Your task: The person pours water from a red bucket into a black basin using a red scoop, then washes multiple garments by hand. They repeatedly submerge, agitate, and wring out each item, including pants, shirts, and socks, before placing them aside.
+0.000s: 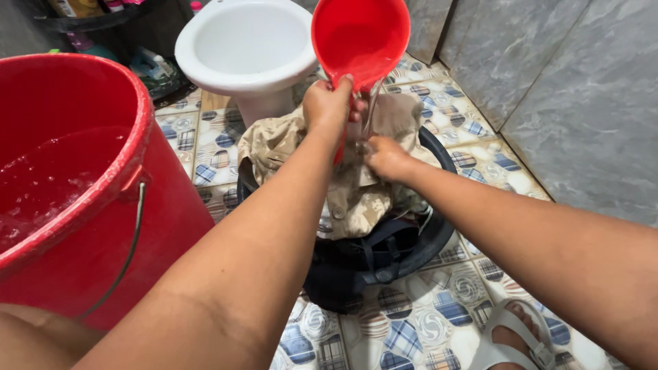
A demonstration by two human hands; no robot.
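Note:
My left hand [330,103] grips the handle of a red plastic dipper [360,38], tilted so a thin stream of water [372,103] runs down from its rim. Below it, my right hand [386,157] rests on a beige camouflage-patterned garment [353,199], fingers closed against the wet cloth where the water lands. The garment is heaped over a dark round basin [439,236] on the floor, with dark clothing [349,264] under it.
A large red bucket [137,171] holding water stands at the left. A white toilet bowl [243,44] is behind the basin. Grey tiled walls [548,89] rise on the right. The floor is patterned tile [411,329]; my sandalled foot [510,339] shows at bottom right.

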